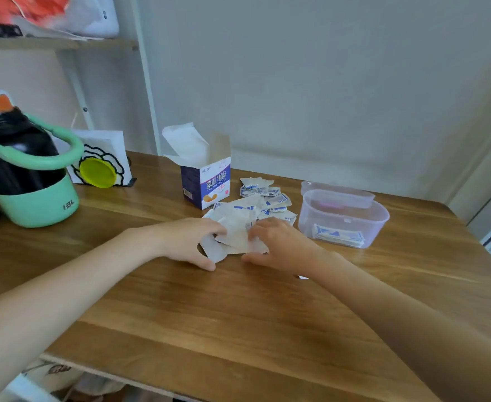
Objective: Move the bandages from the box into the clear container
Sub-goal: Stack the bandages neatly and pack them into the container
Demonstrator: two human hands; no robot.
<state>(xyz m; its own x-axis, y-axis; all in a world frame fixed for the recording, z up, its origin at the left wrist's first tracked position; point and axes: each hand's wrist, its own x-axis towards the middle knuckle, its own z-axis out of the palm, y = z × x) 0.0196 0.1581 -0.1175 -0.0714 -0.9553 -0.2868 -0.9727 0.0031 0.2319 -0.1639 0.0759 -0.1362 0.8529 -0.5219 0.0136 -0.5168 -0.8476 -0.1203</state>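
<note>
Both hands on the loose bandage pile (250, 210), gathering from either side. Left hand (193, 242): fingers curled around the near-left edge of the wrappers, thumb down on the table (238, 314). Right hand (276, 242): fingers curled over the near-right edge, thumb flat on the wood; can't tell if it actually pinches anything.

Pile: dozens of small wrappers, too overlapped for an exact count. White/cream paper with blue print, some face down and plain. It spreads from between the hands back toward the box.

One bandage box (206, 181): upright, top flaps open, white and purple with blue lettering, just behind-left of the pile.

One clear container (344, 217): right of the pile, open, a small stack of bandages already in it. Its lid (337, 191) leans behind it.

One green-handled black jug (23, 169) sits far left.
</note>
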